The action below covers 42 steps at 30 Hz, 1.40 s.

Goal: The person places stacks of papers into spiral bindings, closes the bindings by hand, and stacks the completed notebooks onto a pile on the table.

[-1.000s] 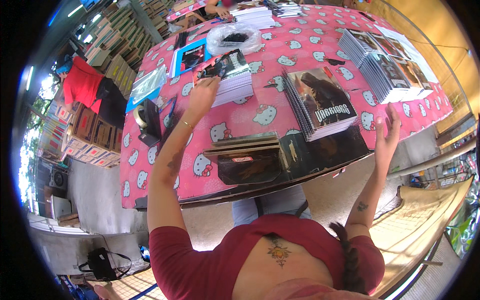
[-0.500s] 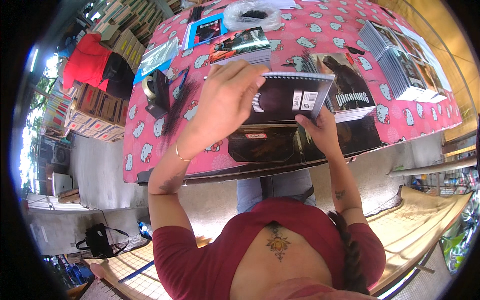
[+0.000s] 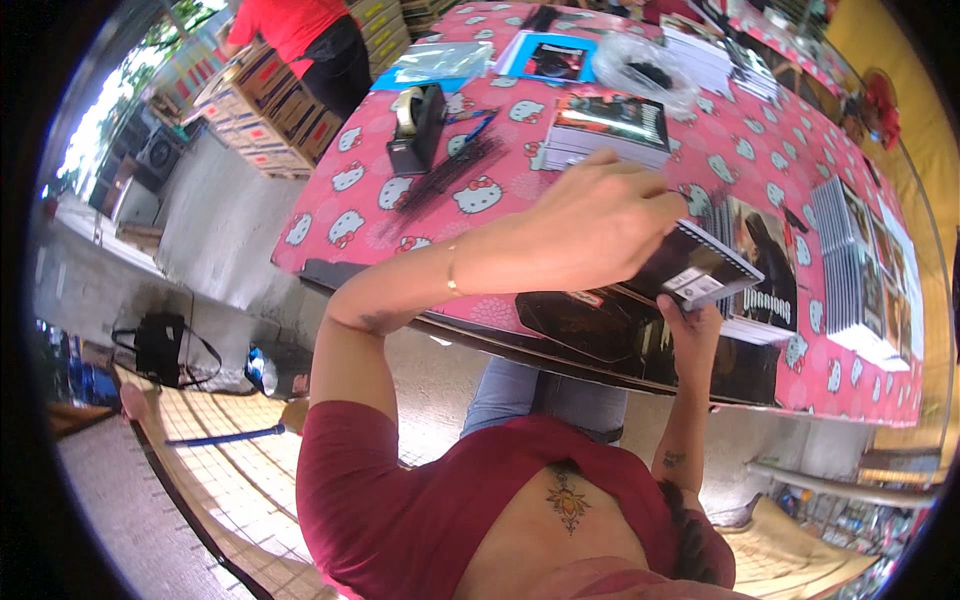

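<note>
A spiral notebook with a dark cover and a white barcode label tilts above the table's near edge, its coil along the upper side. My right hand grips its lower edge, thumb on the cover. Closed fingers of my left hand are at the left end of the coil; the back of the hand hides the fingertips. Under the notebook lies a dark printed board. Just to the right is a stack of spiral notebooks with a hooded figure on the cover. Beyond my left hand sits another notebook stack.
On the pink patterned table are a black tape dispenser, loose black coils, a plastic bag and blue folders. More notebooks stand at right. A person in red stands near cardboard boxes.
The view has swung left, so the table sits further right. The notebook has tilted, its right end lower. My left hand still grips the coil side, its back now turned more toward me.
</note>
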{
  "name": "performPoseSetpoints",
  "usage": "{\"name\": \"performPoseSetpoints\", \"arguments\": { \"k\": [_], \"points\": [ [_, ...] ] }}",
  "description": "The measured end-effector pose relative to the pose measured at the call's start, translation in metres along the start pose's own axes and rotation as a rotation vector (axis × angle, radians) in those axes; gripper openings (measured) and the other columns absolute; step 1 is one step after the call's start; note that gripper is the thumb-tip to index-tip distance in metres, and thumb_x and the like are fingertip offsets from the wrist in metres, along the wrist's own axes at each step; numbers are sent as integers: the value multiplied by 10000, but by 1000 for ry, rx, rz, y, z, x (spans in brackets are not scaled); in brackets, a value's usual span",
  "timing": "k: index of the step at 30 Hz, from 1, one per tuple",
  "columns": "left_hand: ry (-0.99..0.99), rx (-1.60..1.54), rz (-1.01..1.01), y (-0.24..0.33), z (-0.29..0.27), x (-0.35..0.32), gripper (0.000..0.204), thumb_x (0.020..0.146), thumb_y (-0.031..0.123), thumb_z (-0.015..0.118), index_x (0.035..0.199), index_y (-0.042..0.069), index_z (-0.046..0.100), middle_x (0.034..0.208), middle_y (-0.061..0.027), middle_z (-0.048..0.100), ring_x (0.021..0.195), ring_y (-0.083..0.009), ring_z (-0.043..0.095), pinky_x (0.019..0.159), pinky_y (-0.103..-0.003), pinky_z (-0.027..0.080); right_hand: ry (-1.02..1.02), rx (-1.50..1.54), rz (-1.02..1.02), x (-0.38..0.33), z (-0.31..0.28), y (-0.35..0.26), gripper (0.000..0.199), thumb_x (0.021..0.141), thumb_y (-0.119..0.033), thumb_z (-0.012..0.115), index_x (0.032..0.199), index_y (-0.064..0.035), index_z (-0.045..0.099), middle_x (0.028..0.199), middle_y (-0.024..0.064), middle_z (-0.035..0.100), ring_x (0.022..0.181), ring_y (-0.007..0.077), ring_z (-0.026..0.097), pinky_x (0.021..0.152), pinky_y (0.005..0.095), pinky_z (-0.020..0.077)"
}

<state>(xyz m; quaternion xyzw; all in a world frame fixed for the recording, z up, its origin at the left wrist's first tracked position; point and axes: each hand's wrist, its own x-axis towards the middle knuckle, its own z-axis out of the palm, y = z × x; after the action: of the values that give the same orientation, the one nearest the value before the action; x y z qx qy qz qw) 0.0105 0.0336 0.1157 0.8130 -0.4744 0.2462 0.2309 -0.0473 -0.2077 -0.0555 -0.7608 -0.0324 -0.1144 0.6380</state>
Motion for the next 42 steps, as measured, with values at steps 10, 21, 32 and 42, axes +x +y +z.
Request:
{"name": "performPoseSetpoints", "arguments": {
  "k": [10,21,32,42],
  "points": [
    [30,63,77,6,8,8,161,818,120,699,955,77,628,924,-59,629,910,-245,631,815,-404,443,-8,81,54,0,-1,-4,242,889,-89,796,1075,13,678,1025,20,685,944,120,600,866,279,464],
    [-2,292,-49,-13,54,-100,359,885,196,685,1221,71,670,1167,-100,683,1190,-274,618,1094,-398,386,-117,230,-62,-12,27,-3,644,898,-204,806,1412,-5,473,1318,132,589,1225,225,559,1071,364,411],
    [261,13,-924,-132,118,-161,383,949,253,648,1267,41,645,1164,-211,662,1158,-416,589,972,-451,484,-19,166,-64,17,20,30,538,923,-221,788,1342,-3,530,1170,87,632,1069,169,608,971,304,479],
    [351,108,-769,-180,136,-168,231,910,115,636,1116,12,651,999,-191,643,860,-391,647,784,-466,532,284,-524,-642,15,25,-47,640,823,-266,836,1371,-62,577,1252,127,603,1174,314,566,1037,436,409]
  ]
}}
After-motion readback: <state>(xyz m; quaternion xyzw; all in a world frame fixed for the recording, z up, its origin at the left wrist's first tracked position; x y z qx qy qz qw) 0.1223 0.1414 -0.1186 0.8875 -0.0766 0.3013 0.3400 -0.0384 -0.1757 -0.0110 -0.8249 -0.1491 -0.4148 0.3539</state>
